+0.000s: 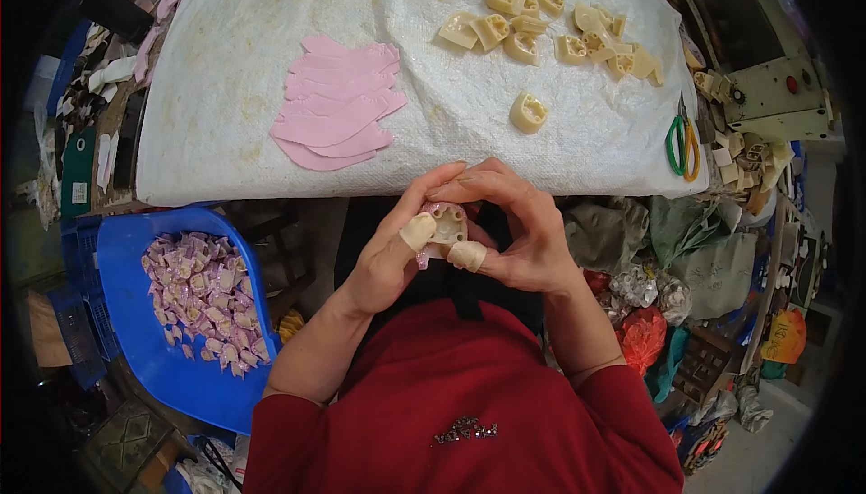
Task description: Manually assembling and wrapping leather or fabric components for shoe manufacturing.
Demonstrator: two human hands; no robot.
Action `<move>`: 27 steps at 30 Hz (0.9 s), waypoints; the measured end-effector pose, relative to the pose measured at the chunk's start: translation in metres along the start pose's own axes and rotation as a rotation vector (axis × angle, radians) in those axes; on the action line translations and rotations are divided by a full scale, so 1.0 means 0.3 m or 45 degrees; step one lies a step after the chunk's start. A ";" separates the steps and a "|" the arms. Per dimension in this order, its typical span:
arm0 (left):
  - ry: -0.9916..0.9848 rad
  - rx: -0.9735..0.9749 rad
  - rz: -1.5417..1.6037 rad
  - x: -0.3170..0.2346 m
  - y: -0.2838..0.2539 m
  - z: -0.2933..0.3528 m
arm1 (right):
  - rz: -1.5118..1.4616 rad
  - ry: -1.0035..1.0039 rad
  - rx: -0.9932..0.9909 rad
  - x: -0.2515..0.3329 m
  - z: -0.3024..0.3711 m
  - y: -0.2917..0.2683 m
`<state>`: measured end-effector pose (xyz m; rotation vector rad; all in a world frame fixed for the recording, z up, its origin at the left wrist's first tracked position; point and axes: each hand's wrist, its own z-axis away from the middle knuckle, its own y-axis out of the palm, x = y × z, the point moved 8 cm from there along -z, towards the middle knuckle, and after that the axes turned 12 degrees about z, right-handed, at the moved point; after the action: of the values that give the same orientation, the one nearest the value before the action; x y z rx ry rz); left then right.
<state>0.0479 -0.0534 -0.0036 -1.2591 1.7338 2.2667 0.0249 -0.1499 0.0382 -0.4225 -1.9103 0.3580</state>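
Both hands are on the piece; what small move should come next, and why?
Probably press the pink flap against the piece with the left thumb: the flap sticks out just below that taped thumb, and the left hand and right hand both hold the piece.

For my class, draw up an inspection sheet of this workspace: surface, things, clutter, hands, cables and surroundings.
Surface: white sheet, wrinkled, with faint yellowish stains.
Things: held piece, cream, hollow, with glittery pink at its edge; overlapping pink strips and scattered cream pieces on the sheet; scissors at its right edge.
Clutter: grey cloth and red bag among heaped stuff at right.
Hands: left hand and right hand both grip the held piece; both thumbs wrapped.
Cables: dark loop at lower left, cannot tell.
Surroundings: blue tub at left with glittery pieces; pale box with red button at right.
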 end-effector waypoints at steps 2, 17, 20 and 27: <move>0.104 -0.026 -0.096 0.011 -0.015 0.003 | -0.078 0.066 -0.027 -0.017 0.001 0.010; 0.380 -0.235 -0.557 -0.028 0.030 0.020 | -0.933 0.651 0.354 -0.087 -0.013 0.137; 0.433 -0.265 -0.671 -0.026 0.017 0.028 | -0.857 0.431 0.072 -0.064 -0.007 0.135; 0.511 -0.451 -0.453 -0.052 -0.043 0.018 | -0.528 0.205 -0.172 -0.046 0.028 0.155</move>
<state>0.0614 -0.0374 -0.0044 -2.0199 1.0737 2.2749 0.0277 -0.1152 0.0035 -0.1302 -1.8140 -0.0767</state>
